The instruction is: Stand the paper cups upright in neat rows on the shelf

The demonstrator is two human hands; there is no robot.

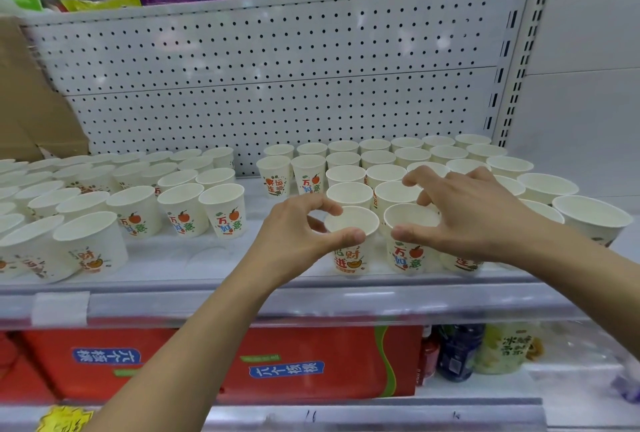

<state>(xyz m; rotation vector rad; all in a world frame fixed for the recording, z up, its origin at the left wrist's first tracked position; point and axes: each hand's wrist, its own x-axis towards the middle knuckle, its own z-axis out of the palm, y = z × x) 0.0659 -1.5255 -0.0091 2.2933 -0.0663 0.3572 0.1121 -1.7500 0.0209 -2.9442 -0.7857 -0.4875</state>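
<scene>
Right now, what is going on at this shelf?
A person is lining up paper cups on a shop shelf. The left hand grips the rim of a front cup between thumb and forefinger, and the right hand holds the neighbouring cup the same way. Both cups stand upright in the front row. Behind them the right block of cups is already in rows. Another block stands to the left, with a gap between.

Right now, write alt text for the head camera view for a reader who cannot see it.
A person's left grip pinches the rim of a printed paper cup at the shelf front, while the right grip holds the rim of the neighbouring cup. Rows of upright cups fill the shelf in two blocks, a pegboard panel behind.
</scene>
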